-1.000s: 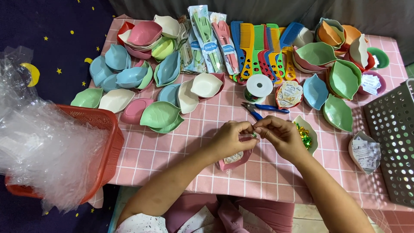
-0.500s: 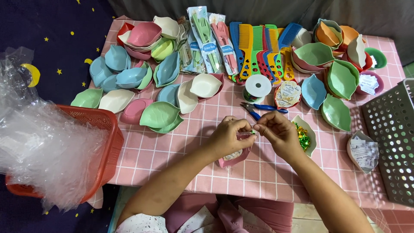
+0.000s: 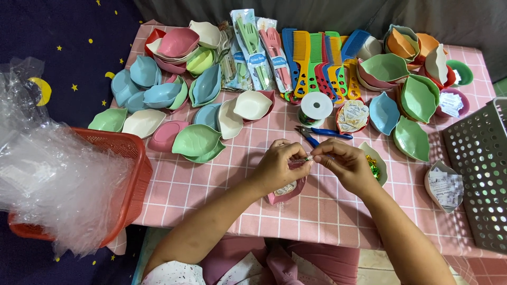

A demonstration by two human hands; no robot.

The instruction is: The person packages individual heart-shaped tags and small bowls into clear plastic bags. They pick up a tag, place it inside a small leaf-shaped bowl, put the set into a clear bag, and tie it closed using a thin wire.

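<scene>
Both forearms are reaching in from the lower edge, angling toward each other so that the hands are meeting near the middle of the bench [image 3: 222,195]. The left hand [image 3: 278,168] is curling palm-down, thumb and forefinger closing in a pinching grip on a small pale item [image 3: 308,158] — too small to tell what it is. The right hand [image 3: 342,164] is facing it, its fingertips pinching the same item from the other side, so the two grips are touching tip to tip. The item is being held just above a pink dish [image 3: 288,191], which is lying partly under the left hand with a printed sachet in it. Just right of the right hand a cream dish [image 3: 376,158] is holding green shiny bits. Blue pliers [image 3: 322,133] are lying just beyond the hands, near a white tape roll [image 3: 315,107]. Compared with a second ago, the hands are staying in nearly the same spot — the fingertips are pressing a little closer together, and the things on the bench are lying as before. At the left a red basket [image 3: 127,153] is holding clear plastic bags.
</scene>
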